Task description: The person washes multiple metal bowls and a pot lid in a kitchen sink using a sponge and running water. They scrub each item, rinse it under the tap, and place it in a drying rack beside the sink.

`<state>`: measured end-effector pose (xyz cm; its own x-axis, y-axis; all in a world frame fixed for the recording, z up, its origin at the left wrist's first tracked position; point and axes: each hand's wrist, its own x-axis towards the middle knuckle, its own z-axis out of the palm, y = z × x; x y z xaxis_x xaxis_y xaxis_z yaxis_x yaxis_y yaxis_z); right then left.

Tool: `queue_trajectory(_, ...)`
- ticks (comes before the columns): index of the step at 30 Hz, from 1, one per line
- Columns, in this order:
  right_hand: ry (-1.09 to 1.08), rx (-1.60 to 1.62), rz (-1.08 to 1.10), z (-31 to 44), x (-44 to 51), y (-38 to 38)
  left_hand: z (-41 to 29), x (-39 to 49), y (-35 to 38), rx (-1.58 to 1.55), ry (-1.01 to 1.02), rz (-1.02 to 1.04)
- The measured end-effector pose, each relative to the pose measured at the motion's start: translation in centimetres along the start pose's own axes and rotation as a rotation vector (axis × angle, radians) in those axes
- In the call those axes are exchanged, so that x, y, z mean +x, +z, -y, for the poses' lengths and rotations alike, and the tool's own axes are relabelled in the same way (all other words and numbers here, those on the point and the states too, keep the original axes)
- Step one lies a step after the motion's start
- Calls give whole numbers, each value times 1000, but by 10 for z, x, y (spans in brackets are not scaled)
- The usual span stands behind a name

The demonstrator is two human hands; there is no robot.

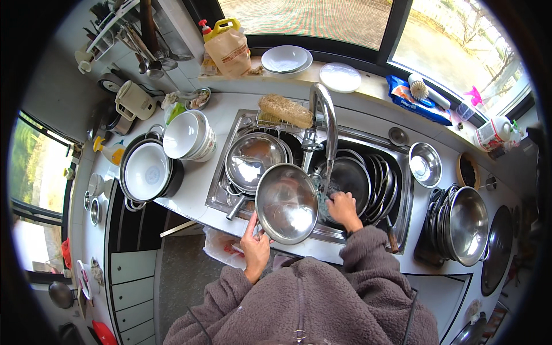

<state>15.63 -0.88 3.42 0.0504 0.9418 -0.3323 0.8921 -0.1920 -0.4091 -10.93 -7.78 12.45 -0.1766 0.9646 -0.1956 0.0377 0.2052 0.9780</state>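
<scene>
My left hand (255, 252) grips the near rim of a shiny metal pan or lid (287, 203), which is tilted over the sink's front edge. Beneath the running chrome faucet (328, 125), my right hand (344, 210) is at a greenish, mesh-like thing (321, 199) beside the pan; its fingers are partly hidden, so its grip is unclear. The right basin holds a dark round pan (347, 181) and several pans or lids standing on edge. In the left basin, another shiny metal lid or pan (254, 159) lies over other cookware.
White bowls (185, 136) and a pot with a white bowl inside (147, 171) stand left. A dried loofah (284, 110) lies on a wire rack behind the sink. Right of it are a steel bowl (425, 164) and a row of metal pans (468, 226). A wooden handle (391, 236) overhangs the front edge.
</scene>
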Motion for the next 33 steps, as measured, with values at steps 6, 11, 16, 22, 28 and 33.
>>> queue_trajectory(6, -567, 41, -161, 61, -52, 45, 0, -4, 7, -1, 30, 22)
queue_trajectory(11, -411, 392, 17, 68, -39, 77, 7, -5, 3, 14, 40, 34)
queue_trajectory(16, -403, 368, -117, 79, -27, 73, 13, -4, 4, 29, 90, 50)
queue_trajectory(22, -367, 369, -412, 79, -21, 68, 13, -2, 1, 12, 118, 34)
queue_trajectory(28, -369, 283, -160, 66, -17, 72, 14, 0, 4, 3, 77, 25)
queue_trajectory(33, -608, 335, 154, 43, -27, 63, 15, 7, 7, -73, 13, 56)
